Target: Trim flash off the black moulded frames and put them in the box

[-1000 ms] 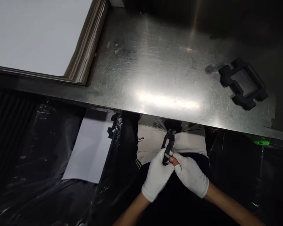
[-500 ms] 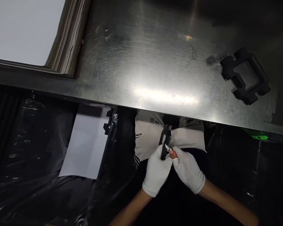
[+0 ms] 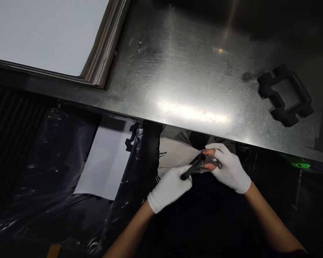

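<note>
Both my hands wear white gloves and work just below the front edge of a steel table. My left hand is closed around the lower end of a small black plastic part, which is tilted up to the right. My right hand pinches the part's upper end, with bare fingertips showing through the cut glove; it also seems to hold a small grey blade, which I cannot make out clearly. A second black frame-shaped part lies on the table at the right, away from both hands.
A stack of white boards lies on the table's left end. Black plastic sheeting hangs below the table at left, with a white sheet and a black clip on it. Something green shows under the right edge.
The black part has tipped from upright to slanting right. My right hand moved up and right to its upper end; my left hand dropped slightly down and left.
</note>
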A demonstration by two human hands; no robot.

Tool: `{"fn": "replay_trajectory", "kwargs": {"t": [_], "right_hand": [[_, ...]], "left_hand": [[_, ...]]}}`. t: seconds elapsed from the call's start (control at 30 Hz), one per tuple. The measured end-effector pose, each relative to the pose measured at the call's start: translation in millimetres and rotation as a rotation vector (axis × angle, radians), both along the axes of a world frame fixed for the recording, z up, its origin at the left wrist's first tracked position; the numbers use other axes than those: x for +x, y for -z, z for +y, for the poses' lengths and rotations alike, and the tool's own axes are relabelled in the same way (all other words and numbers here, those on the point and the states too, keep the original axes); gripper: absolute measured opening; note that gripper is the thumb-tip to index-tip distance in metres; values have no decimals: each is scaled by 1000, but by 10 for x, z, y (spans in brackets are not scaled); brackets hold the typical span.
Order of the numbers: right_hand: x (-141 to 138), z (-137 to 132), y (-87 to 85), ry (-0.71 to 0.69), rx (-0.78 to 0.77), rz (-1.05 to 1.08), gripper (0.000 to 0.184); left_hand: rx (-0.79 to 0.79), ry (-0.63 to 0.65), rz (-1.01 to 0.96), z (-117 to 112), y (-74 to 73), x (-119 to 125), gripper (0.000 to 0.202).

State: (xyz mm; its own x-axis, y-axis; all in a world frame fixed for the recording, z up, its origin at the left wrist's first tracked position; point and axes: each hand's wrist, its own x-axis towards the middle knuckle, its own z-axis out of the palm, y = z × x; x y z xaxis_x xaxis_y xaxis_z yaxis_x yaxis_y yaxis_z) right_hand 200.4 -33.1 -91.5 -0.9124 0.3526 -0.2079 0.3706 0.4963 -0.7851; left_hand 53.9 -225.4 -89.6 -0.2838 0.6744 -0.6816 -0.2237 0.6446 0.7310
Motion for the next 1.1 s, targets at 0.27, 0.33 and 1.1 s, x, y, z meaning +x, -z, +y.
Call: {"fn": "replay_trajectory", "kwargs": {"t": [0.27,0.33,1.1], "right_hand": [[-93,82,355,178,-198,-194,30],[-62,-57,424,370,-264,-177,40],[430,-330,9,-37,-469,-258,50]], "left_hand": [[108,-614,465,-318,-1,-214,30],[81,-693,286,-345,47,-24,46],[-156,259,433,-195,183,409,31]]}}
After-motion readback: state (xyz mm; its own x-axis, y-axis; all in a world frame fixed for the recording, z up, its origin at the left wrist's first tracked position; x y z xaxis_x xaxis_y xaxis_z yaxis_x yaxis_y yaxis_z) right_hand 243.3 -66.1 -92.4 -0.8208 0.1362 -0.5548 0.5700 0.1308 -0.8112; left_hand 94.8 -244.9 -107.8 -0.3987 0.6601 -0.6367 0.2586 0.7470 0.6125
